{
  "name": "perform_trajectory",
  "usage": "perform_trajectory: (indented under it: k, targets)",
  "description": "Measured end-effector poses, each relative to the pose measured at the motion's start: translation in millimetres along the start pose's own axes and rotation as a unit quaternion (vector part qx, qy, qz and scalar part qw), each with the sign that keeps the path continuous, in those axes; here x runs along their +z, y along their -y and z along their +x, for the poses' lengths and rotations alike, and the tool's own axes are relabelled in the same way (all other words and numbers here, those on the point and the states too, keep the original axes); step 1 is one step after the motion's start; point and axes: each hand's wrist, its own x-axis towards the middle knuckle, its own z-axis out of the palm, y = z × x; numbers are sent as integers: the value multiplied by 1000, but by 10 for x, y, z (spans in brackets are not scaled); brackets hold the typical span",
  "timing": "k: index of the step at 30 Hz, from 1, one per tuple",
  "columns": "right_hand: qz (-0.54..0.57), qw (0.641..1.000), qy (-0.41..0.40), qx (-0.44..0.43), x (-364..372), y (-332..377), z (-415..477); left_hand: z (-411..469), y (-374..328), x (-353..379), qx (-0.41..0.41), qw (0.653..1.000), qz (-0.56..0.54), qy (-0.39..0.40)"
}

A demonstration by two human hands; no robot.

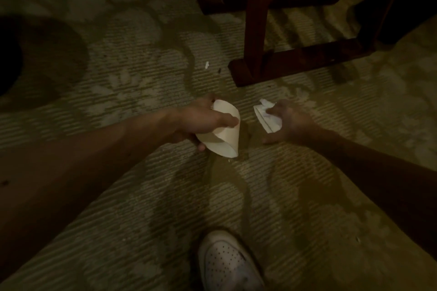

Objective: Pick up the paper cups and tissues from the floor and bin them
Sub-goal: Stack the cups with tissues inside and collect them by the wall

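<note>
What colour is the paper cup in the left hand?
Plain cream-white; the paper cup shows best in the head view.

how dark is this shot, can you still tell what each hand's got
Head view: dim, yellowish light, with the top edge and far left falling to black. The paper cup in the left hand and the tissue in the right hand stand out pale, slightly soft. The wooden furniture leg is mostly in shadow.
</note>
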Motion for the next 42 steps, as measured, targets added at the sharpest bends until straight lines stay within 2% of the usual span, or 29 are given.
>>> perform_trajectory:
  k: [5,10,16,19,23,25,27,31,34,38,40,42]
  targets:
    - [-49,997,52,-33,-34,-185,58,-145,48,-108,2,1000,-5,-18]
    - [-38,996,65,-39,5,-235,130,-191,135,-101,-3,999,3,-38]
    - [-31,998,37,-35,-62,-184,172,-215,189,-13,-13,999,8,-43]
    - [32,999,26,-23,-93,-72,113,-206,191,16,-16,999,18,-47]
    - [170,984,44,1,-94,226,-23,-233,204,-9,-21,998,24,-58]
    - [275,958,82,12,-87,433,-116,-277,232,-36,-24,997,26,-63]
    - [382,915,129,23,-71,666,-204,-350,261,-81,-24,997,30,-71]
    - [584,781,218,38,-14,1128,-317,-591,301,-260,-13,993,46,-112]
    - [656,708,261,12,-81,1518,-320,-897,321,-527,-1,987,61,-151]
    - [668,673,291,-130,-431,2290,-216,-1606,208,-1154,26,969,80,-231]
    - [666,660,291,-189,-698,2804,-172,-2028,103,-1499,46,946,71,-312]
    - [655,671,266,-224,-975,3336,-127,-2383,18,-1803,74,911,71,-399]
